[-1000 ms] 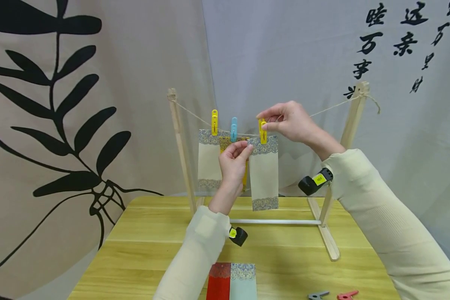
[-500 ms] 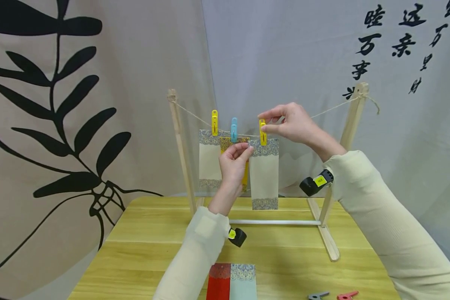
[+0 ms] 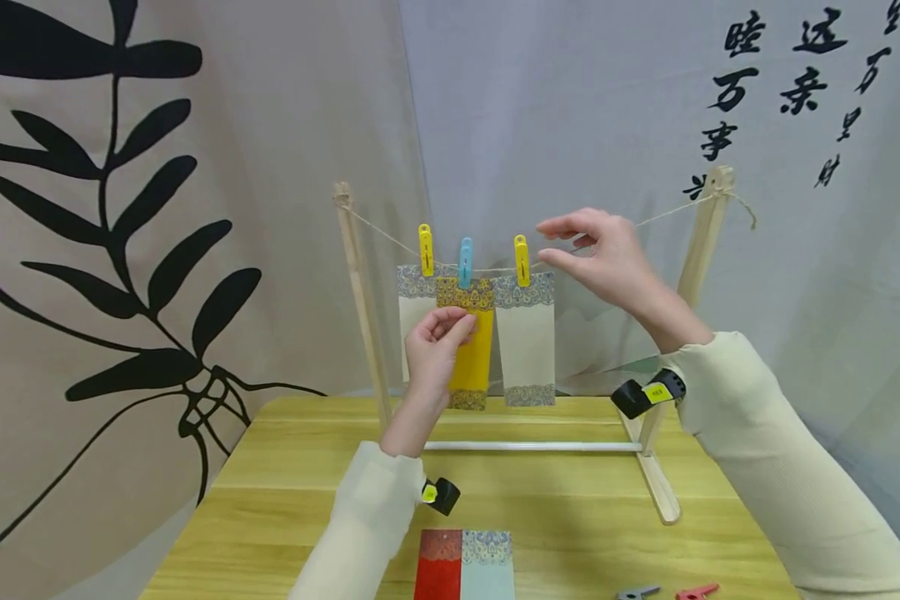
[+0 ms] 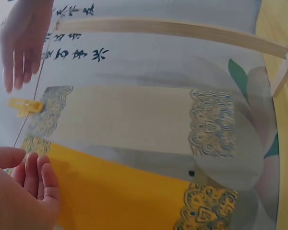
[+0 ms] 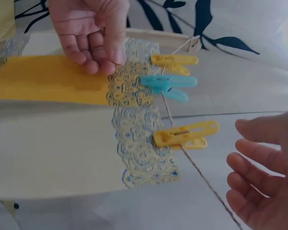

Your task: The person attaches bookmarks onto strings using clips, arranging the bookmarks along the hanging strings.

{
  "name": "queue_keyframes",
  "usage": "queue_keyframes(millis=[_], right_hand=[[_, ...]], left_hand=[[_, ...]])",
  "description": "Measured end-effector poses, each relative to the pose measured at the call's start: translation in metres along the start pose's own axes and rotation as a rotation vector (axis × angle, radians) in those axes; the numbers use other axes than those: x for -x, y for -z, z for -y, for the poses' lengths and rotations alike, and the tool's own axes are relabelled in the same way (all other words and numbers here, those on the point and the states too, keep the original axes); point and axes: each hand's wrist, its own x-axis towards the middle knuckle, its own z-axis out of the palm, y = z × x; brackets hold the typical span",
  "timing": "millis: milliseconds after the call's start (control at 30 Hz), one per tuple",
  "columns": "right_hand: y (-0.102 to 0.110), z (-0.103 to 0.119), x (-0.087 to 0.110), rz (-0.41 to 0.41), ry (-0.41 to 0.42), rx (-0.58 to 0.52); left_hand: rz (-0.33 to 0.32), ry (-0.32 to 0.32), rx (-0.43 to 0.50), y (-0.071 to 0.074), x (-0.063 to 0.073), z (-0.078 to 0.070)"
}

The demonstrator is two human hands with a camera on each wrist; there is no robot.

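Three patterned paper cards hang from a string. The right cream card is pinned by a yellow clothespin, the yellow card by a blue clothespin. At the left, a second yellow clothespin fixes another cream card. My left hand, fingers loosely bent and holding nothing, overlaps the yellow card in the head view. Just right of the right clothespin, my right hand has thumb and fingers spread apart; the right wrist view shows a gap between them and that clothespin.
The string runs between the wooden posts of a stand, joined low by a white rod. A red card and a pale blue card lie at the table's front. Grey and red clothespins lie right of them.
My right hand has let go of the right yellow clothespin and moved right. My left hand has released the right cream card's corner and drawn left and down, uncovering more of the yellow card.
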Motion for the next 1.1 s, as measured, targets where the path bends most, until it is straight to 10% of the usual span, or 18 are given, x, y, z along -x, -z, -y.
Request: queue_keyframes(millis=[633,1100], right_hand=[[-0.003,-0.023,0.091,-0.052,0.079,-0.019],[-0.020,-0.053,0.169,-0.023,-0.034,-0.040]], left_hand=[[0.006,0.091,-0.087,0.066,0.027,0.017],[0.005,0.199,-0.190,0.097,0.047,0.038]])
